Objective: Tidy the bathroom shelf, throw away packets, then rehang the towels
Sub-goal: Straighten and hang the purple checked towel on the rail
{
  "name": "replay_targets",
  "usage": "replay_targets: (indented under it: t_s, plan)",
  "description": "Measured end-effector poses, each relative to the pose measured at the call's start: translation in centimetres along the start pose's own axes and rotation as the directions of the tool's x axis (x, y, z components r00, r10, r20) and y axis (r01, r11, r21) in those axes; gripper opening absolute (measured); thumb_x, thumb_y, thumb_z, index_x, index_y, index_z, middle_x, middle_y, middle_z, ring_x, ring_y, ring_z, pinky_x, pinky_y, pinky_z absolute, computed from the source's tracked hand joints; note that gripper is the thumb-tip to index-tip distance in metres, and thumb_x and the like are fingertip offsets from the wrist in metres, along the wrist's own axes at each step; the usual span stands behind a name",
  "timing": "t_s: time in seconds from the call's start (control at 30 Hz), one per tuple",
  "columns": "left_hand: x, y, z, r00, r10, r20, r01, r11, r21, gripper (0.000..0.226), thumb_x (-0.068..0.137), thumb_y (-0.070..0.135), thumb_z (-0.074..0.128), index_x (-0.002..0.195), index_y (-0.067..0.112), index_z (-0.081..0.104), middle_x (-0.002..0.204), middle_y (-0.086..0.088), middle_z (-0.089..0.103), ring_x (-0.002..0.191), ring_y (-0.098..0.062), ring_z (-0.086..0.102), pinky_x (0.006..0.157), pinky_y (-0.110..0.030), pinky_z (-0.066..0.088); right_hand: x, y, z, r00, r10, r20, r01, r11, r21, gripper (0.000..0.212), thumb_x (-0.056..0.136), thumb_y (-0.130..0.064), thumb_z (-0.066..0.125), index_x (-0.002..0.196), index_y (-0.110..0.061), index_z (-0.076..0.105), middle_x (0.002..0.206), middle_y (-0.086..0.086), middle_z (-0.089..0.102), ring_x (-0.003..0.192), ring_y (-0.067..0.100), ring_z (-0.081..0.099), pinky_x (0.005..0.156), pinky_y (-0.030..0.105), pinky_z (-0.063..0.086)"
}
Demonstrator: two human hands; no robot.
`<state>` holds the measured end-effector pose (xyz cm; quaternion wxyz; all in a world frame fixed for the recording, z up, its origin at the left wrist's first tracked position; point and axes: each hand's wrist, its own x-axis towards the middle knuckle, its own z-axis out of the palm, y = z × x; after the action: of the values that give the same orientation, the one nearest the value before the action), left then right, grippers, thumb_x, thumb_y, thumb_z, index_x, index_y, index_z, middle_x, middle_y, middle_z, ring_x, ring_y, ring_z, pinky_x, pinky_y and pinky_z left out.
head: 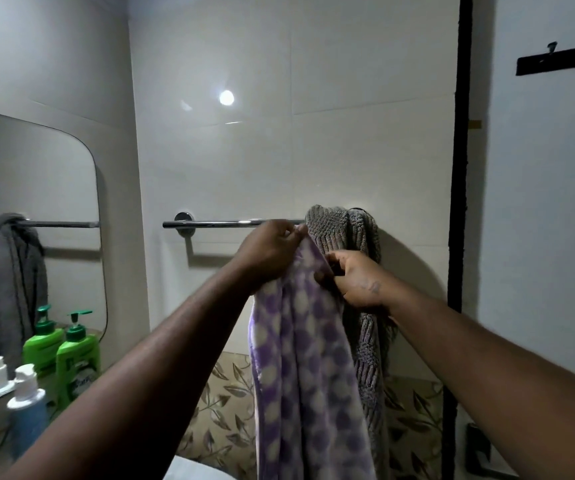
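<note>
While the left hand [272,247] grips the top of the purple and white towel [306,358] right up by the rail [223,223], the right hand [358,278] pinches its edge a little lower, to the right. That towel hangs down between the two arms. A grey towel [344,230] hangs on the right end of the rail, just behind the hands. At the near left, a green bottle [78,355] and a blue bottle [29,410] stand by the mirror [36,202].

The towel rail [230,222] crosses mid-frame on the wall. The hung towel [344,230] drapes over its right end. The second towel [306,358] hangs just before it, lower centre, between the left hand [268,252] and the right hand [358,282]. The mirror [36,174] is at left, the pump bottles [76,355] at lower left and the hook rack [556,62] at upper right.
</note>
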<state>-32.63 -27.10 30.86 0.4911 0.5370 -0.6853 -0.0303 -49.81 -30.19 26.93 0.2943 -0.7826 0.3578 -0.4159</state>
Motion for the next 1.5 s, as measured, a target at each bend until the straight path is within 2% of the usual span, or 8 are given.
replay_targets:
  t_s: [0.13,0.3,0.57,0.7,0.83,1.1,1.37,1.5]
  plan:
    - [-0.3,-1.0,-0.1,0.998,-0.014,-0.057,0.007,0.992,-0.127,0.053,0.075,0.060,0.082,0.061,0.014,0.059,0.047,0.008,0.048,0.045,-0.012,0.038,0.047,-0.026,0.027,-0.4,0.0,0.9,0.995,0.056,-0.087,-0.041,0.986,0.164,0.010,0.101,-0.004,0.058,0.093,-0.005,0.064,0.088,0.021,0.063,0.072,0.021,0.054,0.059,0.032,0.046]
    - [0.1,-1.2,0.4,0.996,-0.033,0.083,0.073,0.832,-0.550,0.034,0.084,0.003,0.081,0.067,0.017,0.055,0.076,-0.013,0.070,0.065,-0.017,0.061,0.058,-0.025,0.051,0.2,-0.5,1.9,0.992,0.058,-0.113,0.003,0.881,0.473,0.014,0.102,-0.020,0.059,0.089,-0.014,0.061,0.088,0.019,0.063,0.075,0.024,0.056,0.066,0.034,0.048]
    - [1.0,-0.9,-0.1,0.949,0.033,-0.312,-0.106,0.970,-0.219,0.034,0.094,0.027,0.072,0.070,0.018,0.049,0.053,0.007,0.063,0.046,-0.005,0.051,0.047,-0.024,0.034,-0.7,2.5,0.9,0.960,0.013,0.281,-0.152,0.864,0.480,0.048,0.084,-0.034,0.072,0.114,0.003,0.069,0.108,0.017,0.075,0.089,0.025,0.070,0.079,0.035,0.061]
    - [0.0,-1.6,-0.9,0.981,0.176,0.079,-0.174,0.984,-0.030,0.040,0.080,0.055,0.080,0.098,0.021,0.069,0.055,0.013,0.046,0.049,0.001,0.037,0.054,-0.027,0.031,0.3,1.8,1.0,0.999,0.011,0.044,-0.035,0.811,0.584,0.014,0.092,-0.024,0.070,0.094,-0.010,0.068,0.085,0.014,0.071,0.063,0.018,0.065,0.057,0.028,0.057]
    - [0.1,-1.8,-0.8,0.961,0.188,0.205,-0.211,0.973,0.096,0.047,0.086,0.045,0.079,0.064,0.014,0.052,0.062,0.006,0.036,0.059,-0.011,0.030,0.055,-0.033,0.024,1.1,1.1,0.4,1.000,-0.016,0.019,-0.001,0.760,0.650,0.023,0.083,-0.026,0.075,0.096,-0.009,0.067,0.100,0.024,0.071,0.081,0.027,0.068,0.081,0.044,0.059]
    - [0.4,-2.3,-1.0,0.983,-0.075,-0.169,0.001,0.916,-0.402,0.028,0.078,0.018,0.072,0.066,0.018,0.047,0.060,0.000,0.040,0.058,-0.013,0.034,0.052,-0.029,0.026,-0.5,4.4,-0.3,0.983,0.037,0.182,-0.150,0.733,0.663,0.020,0.091,-0.027,0.066,0.090,-0.007,0.069,0.089,0.018,0.071,0.072,0.025,0.067,0.071,0.038,0.059]
    - [-0.7,-1.0,1.6,0.963,0.088,0.255,0.032,0.901,-0.432,0.033,0.082,0.041,0.083,0.092,0.011,0.075,0.087,-0.009,0.076,0.077,-0.013,0.062,0.075,-0.032,0.055,2.2,0.4,1.4,0.990,0.030,-0.140,0.052,0.836,0.547,0.022,0.094,-0.015,0.070,0.073,-0.012,0.063,0.086,0.020,0.066,0.080,0.025,0.058,0.067,0.036,0.054]
    - [0.0,-1.4,0.5,0.985,0.037,0.171,0.012,0.961,-0.275,0.039,0.081,0.032,0.087,0.064,0.021,0.054,0.061,0.008,0.049,0.059,-0.008,0.039,0.054,-0.026,0.032,1.7,0.7,-0.1,0.995,0.026,-0.093,0.035,0.798,0.601,0.021,0.090,-0.027,0.072,0.086,-0.007,0.066,0.094,0.023,0.068,0.084,0.026,0.064,0.070,0.035,0.059]
